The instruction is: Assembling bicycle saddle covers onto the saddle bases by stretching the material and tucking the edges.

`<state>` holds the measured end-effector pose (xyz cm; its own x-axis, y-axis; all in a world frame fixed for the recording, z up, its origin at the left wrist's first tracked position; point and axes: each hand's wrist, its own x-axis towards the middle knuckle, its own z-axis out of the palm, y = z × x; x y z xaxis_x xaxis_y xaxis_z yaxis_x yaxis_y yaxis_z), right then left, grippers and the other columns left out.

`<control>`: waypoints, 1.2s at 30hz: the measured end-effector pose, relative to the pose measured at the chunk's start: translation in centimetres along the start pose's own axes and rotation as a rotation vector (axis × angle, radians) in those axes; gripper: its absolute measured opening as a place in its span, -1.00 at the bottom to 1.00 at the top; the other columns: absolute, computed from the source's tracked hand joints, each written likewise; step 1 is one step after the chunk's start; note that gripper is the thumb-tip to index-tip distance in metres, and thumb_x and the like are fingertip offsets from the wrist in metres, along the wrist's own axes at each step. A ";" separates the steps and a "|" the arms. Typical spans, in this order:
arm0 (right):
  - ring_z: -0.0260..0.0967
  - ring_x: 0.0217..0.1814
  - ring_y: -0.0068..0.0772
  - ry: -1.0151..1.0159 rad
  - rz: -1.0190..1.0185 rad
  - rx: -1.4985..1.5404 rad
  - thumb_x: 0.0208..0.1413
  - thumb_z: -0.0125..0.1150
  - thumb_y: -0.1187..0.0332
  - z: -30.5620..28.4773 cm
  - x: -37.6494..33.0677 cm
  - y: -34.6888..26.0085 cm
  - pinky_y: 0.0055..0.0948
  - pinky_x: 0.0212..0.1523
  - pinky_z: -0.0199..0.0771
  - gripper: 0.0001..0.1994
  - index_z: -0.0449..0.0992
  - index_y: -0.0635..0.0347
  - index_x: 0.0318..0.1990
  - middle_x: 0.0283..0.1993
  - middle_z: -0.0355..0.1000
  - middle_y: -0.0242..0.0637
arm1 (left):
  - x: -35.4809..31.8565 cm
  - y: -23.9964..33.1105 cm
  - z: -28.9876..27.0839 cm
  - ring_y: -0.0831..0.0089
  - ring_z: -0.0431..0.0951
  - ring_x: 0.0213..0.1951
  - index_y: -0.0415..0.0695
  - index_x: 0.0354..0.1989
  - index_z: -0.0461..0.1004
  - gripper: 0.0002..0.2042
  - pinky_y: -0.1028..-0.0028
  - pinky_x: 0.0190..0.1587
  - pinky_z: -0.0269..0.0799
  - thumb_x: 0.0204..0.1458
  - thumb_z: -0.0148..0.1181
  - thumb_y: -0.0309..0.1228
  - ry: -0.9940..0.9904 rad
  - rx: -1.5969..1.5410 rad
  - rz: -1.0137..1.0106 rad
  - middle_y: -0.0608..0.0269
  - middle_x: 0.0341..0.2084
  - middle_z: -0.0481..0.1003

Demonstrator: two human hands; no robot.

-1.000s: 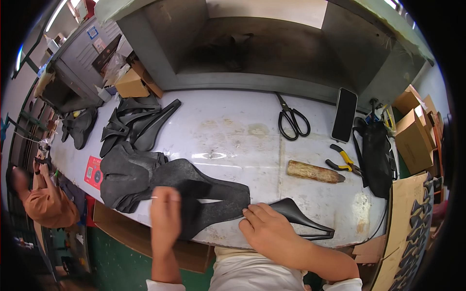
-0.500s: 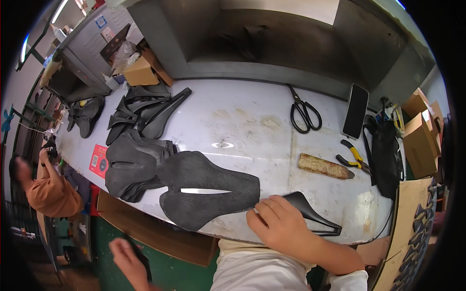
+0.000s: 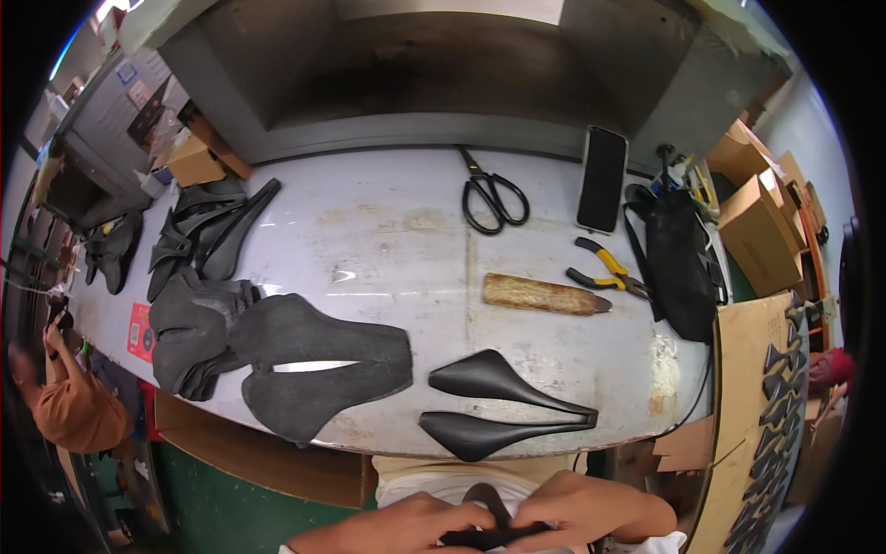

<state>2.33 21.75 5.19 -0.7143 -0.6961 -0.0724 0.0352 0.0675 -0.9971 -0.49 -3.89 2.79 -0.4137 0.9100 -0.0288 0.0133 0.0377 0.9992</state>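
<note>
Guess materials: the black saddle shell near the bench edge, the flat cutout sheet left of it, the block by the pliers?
Saddle shell: likely moulded plastic or composite; smooth, semi-gloss, with highlights along its curves. Flat cutout sheet: looks like foam or fabric-backed padding; matte, grainy, lying limp on the bench. Block: possibly wood or a worn abrasive stick; tan, rough, speckled surface, too small to settle. Both hands hold a small dark part, material unclear.

2 bare forearms, no gloves, rings or watch — a pale cream shirt (image 3: 443, 480), white sleeve edge at the wrist.

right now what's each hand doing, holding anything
Left hand: closed on a small black piece, held below the table edge.
Right hand: closed on the same black piece.
</note>
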 end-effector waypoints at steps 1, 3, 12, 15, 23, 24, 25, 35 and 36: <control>0.32 -0.63 -0.04 -0.006 -0.002 0.009 0.04 0.38 0.27 -1.0 -1.1 0.6 -0.25 -0.59 0.25 -0.73 0.44 0.28 -0.45 -0.61 0.33 -0.04 | 0.9 0.0 -1.1 0.16 0.62 -0.43 -0.18 -0.06 0.41 -0.67 0.34 -0.37 0.48 0.05 0.30 -0.34 -0.162 0.038 -0.008 0.04 -0.43 0.57; 0.30 -0.67 -0.12 0.152 -0.251 0.073 -0.07 0.47 0.35 -2.1 -4.8 -0.7 -0.26 -0.65 0.17 -0.68 0.39 0.32 -0.54 -0.65 0.30 -0.11 | 3.5 -2.4 -1.8 0.32 0.60 -0.31 -0.23 -0.06 0.42 -0.70 0.37 -0.28 0.48 0.05 0.29 -0.44 -0.444 -0.157 0.047 0.04 -0.31 0.57; 0.06 -0.88 -0.30 0.662 -0.606 0.504 -0.17 0.57 0.30 0.3 -9.1 2.6 -0.34 -0.82 -0.05 -0.58 0.37 0.29 -0.72 -0.84 0.16 -0.23 | 2.8 -1.5 4.4 -0.02 0.59 -0.17 -0.03 0.41 -0.13 -0.08 0.07 -0.13 0.52 -0.10 0.35 -0.53 0.572 -0.970 -0.164 -0.22 0.04 0.42; 0.41 -0.66 -0.18 0.489 -0.587 0.422 -0.19 0.37 0.55 -1.0 -12.1 4.9 -0.23 -0.60 0.46 -0.86 0.48 0.38 -0.59 -0.61 0.40 -0.08 | 3.4 -0.9 2.0 0.16 0.61 -0.33 -0.26 -0.08 0.52 -0.72 0.26 -0.22 0.50 0.00 0.28 -0.52 0.463 0.200 0.225 0.01 -0.34 0.58; 0.45 -0.59 -0.58 1.106 0.216 0.230 -0.05 0.38 0.61 -3.2 -9.5 5.6 -0.62 -0.58 0.37 -0.91 0.55 0.36 -0.43 -0.54 0.53 -0.24 | 5.2 -3.4 1.4 0.23 0.64 -0.24 -0.32 0.25 0.24 -0.26 0.43 -0.24 0.55 -0.20 0.45 -0.59 0.701 0.647 0.049 -0.16 -0.16 0.56; 0.45 -0.57 -0.60 1.044 0.139 0.206 -0.05 0.38 0.62 -3.4 -9.8 5.1 -0.63 -0.58 0.35 -0.91 0.54 0.36 -0.44 -0.54 0.53 -0.25 | 4.7 -3.5 1.4 0.23 0.64 -0.24 -0.32 0.25 0.24 -0.26 0.43 -0.24 0.55 -0.20 0.45 -0.59 0.695 0.644 0.047 -0.16 -0.16 0.56; 0.45 -0.56 -0.62 0.979 0.063 0.183 -0.05 0.39 0.62 -3.5 -10.1 4.9 -0.64 -0.58 0.33 -0.90 0.54 0.36 -0.44 -0.55 0.52 -0.25 | 4.0 -3.6 1.4 0.24 0.64 -0.23 -0.32 0.24 0.25 -0.24 0.44 -0.22 0.55 -0.22 0.47 -0.58 0.739 0.640 0.071 -0.16 -0.12 0.55; 0.03 -0.65 -0.79 1.080 0.408 0.118 0.01 0.39 0.47 -3.8 -8.7 8.9 -0.65 -0.65 0.01 -0.75 0.41 0.34 -0.56 -0.72 0.24 -0.48 | 8.4 -0.8 -1.7 0.66 0.34 -0.46 -0.35 0.16 0.40 -0.19 0.65 -0.41 0.22 -0.48 0.49 -0.60 0.580 0.512 -0.287 0.31 -0.38 0.50; 0.03 -0.65 -0.79 1.085 0.416 0.121 0.01 0.39 0.47 -3.8 -8.5 8.8 -0.65 -0.65 0.01 -0.75 0.41 0.34 -0.56 -0.72 0.24 -0.48 | 8.3 -1.2 -1.8 0.66 0.34 -0.46 -0.35 0.16 0.40 -0.19 0.65 -0.41 0.22 -0.48 0.49 -0.60 0.572 0.507 -0.291 0.31 -0.38 0.50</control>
<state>6.09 30.99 -2.89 -0.8525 0.3433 -0.3942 0.4317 0.0372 -0.9013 -5.55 2.88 1.35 -0.8626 0.4890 -0.1294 0.1875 0.5466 0.8161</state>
